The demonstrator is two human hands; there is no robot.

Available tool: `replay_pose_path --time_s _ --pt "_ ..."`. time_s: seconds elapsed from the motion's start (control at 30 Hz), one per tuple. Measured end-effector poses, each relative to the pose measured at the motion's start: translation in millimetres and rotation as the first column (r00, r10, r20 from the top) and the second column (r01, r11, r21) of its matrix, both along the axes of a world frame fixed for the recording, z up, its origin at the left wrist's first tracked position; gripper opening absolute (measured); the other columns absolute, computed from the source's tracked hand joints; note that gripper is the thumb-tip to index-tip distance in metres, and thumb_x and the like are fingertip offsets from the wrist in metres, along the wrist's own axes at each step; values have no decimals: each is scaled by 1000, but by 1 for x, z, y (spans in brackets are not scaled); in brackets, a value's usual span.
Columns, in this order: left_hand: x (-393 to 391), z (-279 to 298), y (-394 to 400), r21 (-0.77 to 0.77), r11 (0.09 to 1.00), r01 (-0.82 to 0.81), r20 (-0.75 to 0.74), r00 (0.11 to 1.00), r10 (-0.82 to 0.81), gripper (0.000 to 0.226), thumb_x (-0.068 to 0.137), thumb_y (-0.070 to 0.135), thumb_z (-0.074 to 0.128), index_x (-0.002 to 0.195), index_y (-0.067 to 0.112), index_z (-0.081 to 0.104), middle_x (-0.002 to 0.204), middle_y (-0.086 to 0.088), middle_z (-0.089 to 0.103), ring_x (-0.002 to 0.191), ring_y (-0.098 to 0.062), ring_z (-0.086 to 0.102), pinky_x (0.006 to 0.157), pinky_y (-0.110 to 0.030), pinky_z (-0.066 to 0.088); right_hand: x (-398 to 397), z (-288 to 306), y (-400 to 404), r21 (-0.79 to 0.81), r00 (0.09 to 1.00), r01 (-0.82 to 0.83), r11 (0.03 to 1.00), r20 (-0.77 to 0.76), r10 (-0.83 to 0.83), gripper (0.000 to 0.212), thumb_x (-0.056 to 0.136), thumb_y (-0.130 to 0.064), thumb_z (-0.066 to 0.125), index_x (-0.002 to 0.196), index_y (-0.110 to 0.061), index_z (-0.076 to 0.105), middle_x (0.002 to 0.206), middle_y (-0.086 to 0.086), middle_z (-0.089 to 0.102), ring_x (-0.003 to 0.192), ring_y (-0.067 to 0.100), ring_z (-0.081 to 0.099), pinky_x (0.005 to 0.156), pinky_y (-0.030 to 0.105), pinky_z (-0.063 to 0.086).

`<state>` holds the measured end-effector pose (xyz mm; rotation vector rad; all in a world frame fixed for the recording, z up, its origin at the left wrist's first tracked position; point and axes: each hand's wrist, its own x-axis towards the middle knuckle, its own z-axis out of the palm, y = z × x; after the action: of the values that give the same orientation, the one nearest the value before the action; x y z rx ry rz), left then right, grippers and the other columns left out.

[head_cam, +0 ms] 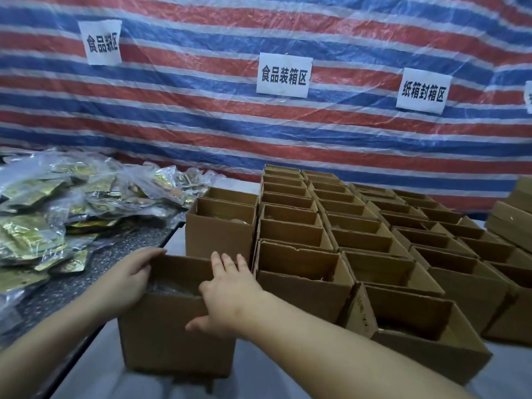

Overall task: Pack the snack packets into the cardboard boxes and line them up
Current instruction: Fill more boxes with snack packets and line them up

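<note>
An open cardboard box point(172, 338) stands near the front, left of the rows of boxes. My left hand point(126, 279) grips its left wall at the rim. My right hand point(227, 295) lies over its right side, fingers spread across the top and thumb on the front wall. Something shiny lies inside this box, mostly hidden by my hands. A heap of green and gold snack packets point(57, 214) in clear plastic covers the dark table at the left. Several open boxes point(345, 234) stand lined up in rows to the right.
A dark speckled table point(95, 272) holds the packets; the boxes stand on a pale surface point(98, 367). Stacked closed boxes point(515, 217) sit at the far right. A striped tarp with paper signs point(283, 74) hangs behind.
</note>
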<state>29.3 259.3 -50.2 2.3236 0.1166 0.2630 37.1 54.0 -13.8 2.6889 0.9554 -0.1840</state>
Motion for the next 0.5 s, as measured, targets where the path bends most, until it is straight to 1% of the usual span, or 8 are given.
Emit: replay_pose_path --time_s 0.07,0.1,0.2,0.23,0.3,0.37,0.4,0.5 --pt "30 3 -5 18 1000 -14 -11 1000 15 43 103 8 35 137 27 53 144 2 49 118 -8 42 95 -26 34 24 4 2 -86 999 51 995 24 -49 80 94 -70 46 153 -17 39 166 24 -6 154 41 -2 121 60 -6" --pt "45 5 -8 22 1000 -22 -16 1000 22 46 102 6 34 138 27 52 147 2 46 122 -10 43 96 -27 35 36 5 3 -127 996 82 989 33 -78 83 93 -72 45 155 -17 36 166 23 -6 154 40 -2 120 60 -7" --pt "87 9 -16 12 1000 -22 -49 999 22 56 97 1 33 144 29 47 157 0 32 141 -22 35 113 -38 33 72 7 6 -191 985 169 967 56 -161 89 92 -75 42 158 -17 30 167 21 -6 154 39 -2 119 61 -8" --pt "99 9 -17 4 1000 -28 -54 998 29 59 96 0 33 147 28 44 159 -1 29 143 -24 32 116 -40 32 84 7 7 -193 982 186 964 61 -177 89 92 -75 42 158 -17 30 167 20 -6 154 38 -3 119 60 -8" --pt "121 8 -18 -13 998 -59 -61 996 58 62 95 -1 34 149 28 41 161 -3 26 143 -26 32 115 -42 34 106 7 8 -192 979 203 960 66 -193 90 91 -76 42 158 -18 30 168 18 -6 155 37 -5 120 60 -8" --pt "139 9 -18 -15 996 -83 -67 994 82 63 94 -1 34 150 27 40 159 -6 29 138 -28 39 110 -40 40 126 8 9 -199 977 214 956 62 -205 90 91 -76 42 159 -19 29 168 16 -8 155 36 -7 120 60 -8" --pt "146 9 -18 -19 996 -85 -64 994 83 63 93 -1 34 149 27 40 157 -7 33 133 -29 43 103 -37 44 134 8 10 -197 975 222 955 61 -214 89 91 -76 43 159 -20 28 168 16 -9 155 36 -7 120 60 -7" --pt "166 8 -17 -54 995 -85 -46 995 83 63 94 1 32 149 29 40 150 -10 43 119 -28 54 76 -27 47 154 6 12 -207 971 239 949 78 -228 89 91 -76 43 159 -21 27 168 15 -9 155 36 -7 120 60 -7"
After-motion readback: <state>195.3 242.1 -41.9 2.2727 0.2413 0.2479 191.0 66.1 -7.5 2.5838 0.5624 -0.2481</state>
